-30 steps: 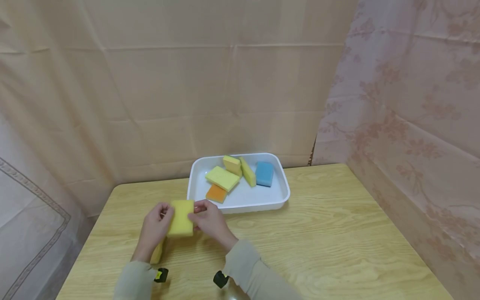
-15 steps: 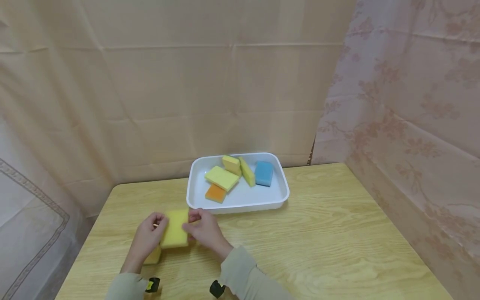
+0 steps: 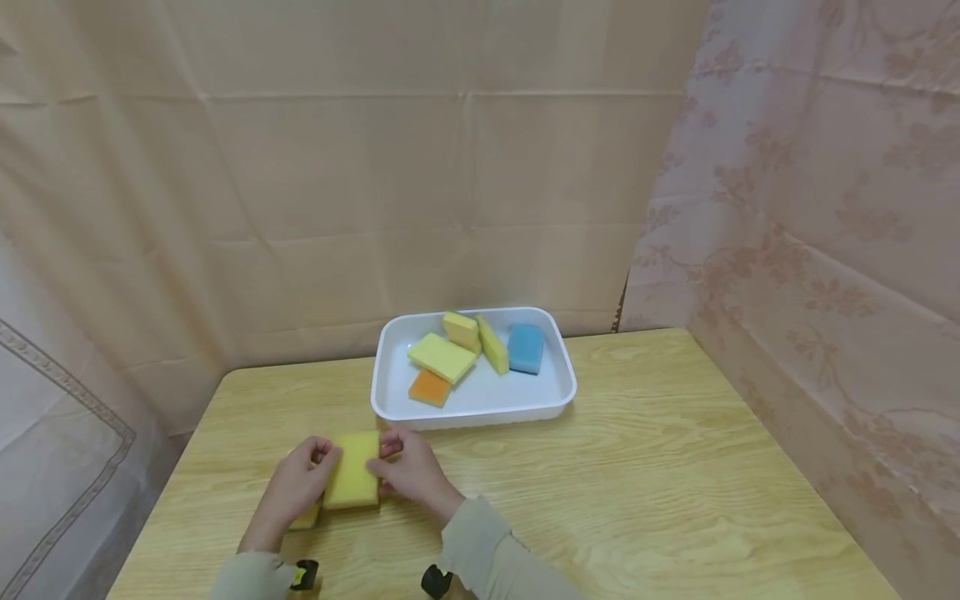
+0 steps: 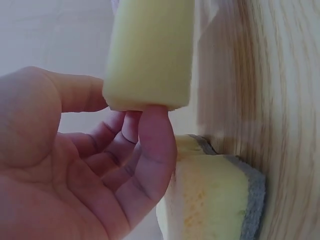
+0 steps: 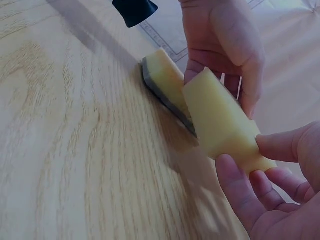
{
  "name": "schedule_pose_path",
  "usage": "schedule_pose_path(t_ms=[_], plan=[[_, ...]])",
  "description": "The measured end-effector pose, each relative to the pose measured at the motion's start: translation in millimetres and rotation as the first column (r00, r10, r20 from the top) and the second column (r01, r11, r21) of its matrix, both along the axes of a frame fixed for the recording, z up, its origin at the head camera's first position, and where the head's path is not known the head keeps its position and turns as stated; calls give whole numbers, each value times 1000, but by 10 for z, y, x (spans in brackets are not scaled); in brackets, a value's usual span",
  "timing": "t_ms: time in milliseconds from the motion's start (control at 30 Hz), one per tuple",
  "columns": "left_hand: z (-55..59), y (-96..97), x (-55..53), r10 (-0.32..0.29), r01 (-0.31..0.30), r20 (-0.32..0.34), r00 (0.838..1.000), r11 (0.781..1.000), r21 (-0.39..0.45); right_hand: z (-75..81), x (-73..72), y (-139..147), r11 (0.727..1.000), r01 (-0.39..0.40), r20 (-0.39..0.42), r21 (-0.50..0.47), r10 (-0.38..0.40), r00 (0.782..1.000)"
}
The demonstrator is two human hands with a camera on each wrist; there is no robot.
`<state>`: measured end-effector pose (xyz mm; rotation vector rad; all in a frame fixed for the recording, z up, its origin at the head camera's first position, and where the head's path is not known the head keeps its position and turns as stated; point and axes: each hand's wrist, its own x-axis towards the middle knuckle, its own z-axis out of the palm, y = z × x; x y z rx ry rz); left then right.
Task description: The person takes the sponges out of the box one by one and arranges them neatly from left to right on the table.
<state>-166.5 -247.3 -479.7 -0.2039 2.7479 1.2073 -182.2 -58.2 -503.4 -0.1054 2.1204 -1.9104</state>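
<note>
Between both hands is a yellow sponge [image 3: 352,469], held just above the wooden table. My left hand [image 3: 295,479] pinches its left edge between thumb and fingers, while my right hand [image 3: 417,473] grips the right edge the same way. In the left wrist view, the thumb and a finger of the left hand meet the end of the sponge [image 4: 150,55]. Beneath the left hand lies another yellow sponge [image 4: 215,195] with a grey scouring layer against the table; the head view shows only its near corner, partly hidden by the hand. The right wrist view shows the held sponge [image 5: 222,120] tilted.
A white tray [image 3: 480,417] stands at the back of the wooden table [image 3: 637,483]. In it lie a blue sponge [image 3: 526,348], an orange sponge [image 3: 430,388] and several yellow ones, one of them [image 3: 442,357] resting over the orange. Curtains hang behind and beside the table.
Both hands have moved toward the near side and slightly left with the yellow sponge, which now appears lower, nearer the table. The tray and its sponges stay put.
</note>
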Motion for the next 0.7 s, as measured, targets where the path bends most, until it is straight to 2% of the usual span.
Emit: schedule_pose_path(t_ms=[100, 200, 500, 700], plan=[[-7, 12, -1, -3, 4, 7, 1000, 1000, -6, -23, -2, 9, 1000, -2, 15, -11, 2, 1000], [-18, 20, -3, -11, 11, -16, 1000, 999, -35, -53, -12, 14, 1000, 1, 24, -14, -1, 1000], [-10, 60, 37, -72, 43, -145, 987, 980, -194, -117, -16, -13, 1000, 12, 69, 1, -12, 998], [15, 99, 68, -107, 70, -132, 985, 963, -259, -152, 20, -48, 1000, 15, 69, 14, -16, 997]])
